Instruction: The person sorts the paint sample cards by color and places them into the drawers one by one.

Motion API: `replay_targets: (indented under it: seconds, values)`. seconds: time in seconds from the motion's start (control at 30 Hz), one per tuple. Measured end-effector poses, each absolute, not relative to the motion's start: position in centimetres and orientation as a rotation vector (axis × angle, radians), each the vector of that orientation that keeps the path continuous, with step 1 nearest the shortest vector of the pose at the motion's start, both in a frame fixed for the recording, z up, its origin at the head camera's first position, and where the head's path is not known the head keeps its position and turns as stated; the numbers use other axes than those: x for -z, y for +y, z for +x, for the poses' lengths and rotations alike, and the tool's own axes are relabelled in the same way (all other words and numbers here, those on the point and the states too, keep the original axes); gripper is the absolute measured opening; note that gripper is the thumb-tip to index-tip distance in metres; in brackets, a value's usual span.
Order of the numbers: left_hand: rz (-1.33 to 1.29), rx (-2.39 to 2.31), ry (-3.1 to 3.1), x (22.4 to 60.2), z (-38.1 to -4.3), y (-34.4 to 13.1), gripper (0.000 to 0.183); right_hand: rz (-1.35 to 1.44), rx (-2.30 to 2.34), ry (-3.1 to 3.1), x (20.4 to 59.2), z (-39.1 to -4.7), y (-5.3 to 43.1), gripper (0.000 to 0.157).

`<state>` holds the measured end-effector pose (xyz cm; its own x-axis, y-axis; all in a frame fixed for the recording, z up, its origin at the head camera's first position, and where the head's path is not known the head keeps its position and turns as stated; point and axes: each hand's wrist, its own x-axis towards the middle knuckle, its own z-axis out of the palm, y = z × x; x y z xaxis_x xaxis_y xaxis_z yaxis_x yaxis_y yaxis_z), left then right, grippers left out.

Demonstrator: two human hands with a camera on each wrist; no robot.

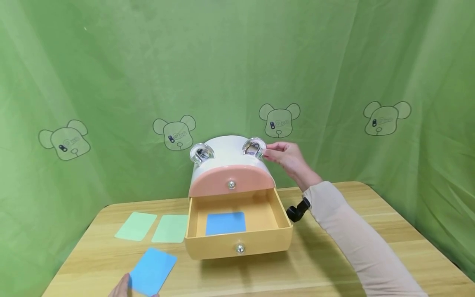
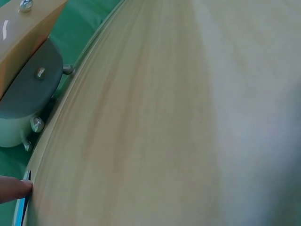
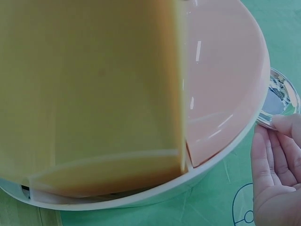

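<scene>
A small drawer box (image 1: 231, 147) with a white domed top stands on the table, its two round mirrored knobs like eyes. My right hand (image 1: 287, 159) pinches the right mirrored knob (image 1: 254, 147) between thumb and fingers; the right wrist view shows the same grip (image 3: 280, 165). Below the pink upper drawer front (image 1: 215, 181), the yellow lower drawer (image 1: 263, 243) is pulled out, with a blue card (image 1: 225, 223) lying inside. My left hand (image 1: 120, 287), mostly out of frame, holds another blue card (image 1: 153, 270) by its edges, a finger (image 2: 14, 189) at its side.
Two pale green cards (image 1: 136, 226) lie on the wooden table (image 1: 92, 260) left of the box. A green curtain (image 1: 222, 62) with bear outlines hangs behind. The black wrist camera (image 1: 297, 211) on my right sleeve is close beside the open drawer.
</scene>
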<state>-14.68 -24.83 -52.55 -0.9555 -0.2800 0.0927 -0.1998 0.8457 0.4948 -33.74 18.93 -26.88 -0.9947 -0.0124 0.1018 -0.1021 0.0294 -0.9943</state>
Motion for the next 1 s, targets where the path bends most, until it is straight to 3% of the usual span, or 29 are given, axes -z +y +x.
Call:
replay_targets:
  seconds: [0.07, 0.23, 0.57, 1.0]
  values:
    - [0.509, 0.79, -2.799, 52.2, -14.8, -23.9, 0.128, 0.13, -2.138, -2.205, 26.8, -33.7, 19.0, 0.02]
    - [0.521, 0.832, -2.702, 51.6, -14.6, -23.1, 0.121, 0.137, -2.147, -2.195, 26.8, -33.7, 19.1, 0.017]
    - [0.519, 0.797, -2.676, 50.6, -14.7, -22.3, 0.124, 0.127, -2.104, -2.22, 26.7, -33.8, 19.2, 0.023]
    - [0.48, 0.844, -2.751, 49.8, -15.1, -22.8, 0.122, 0.122, -2.123, -2.201, 26.5, -33.5, 19.4, 0.018]
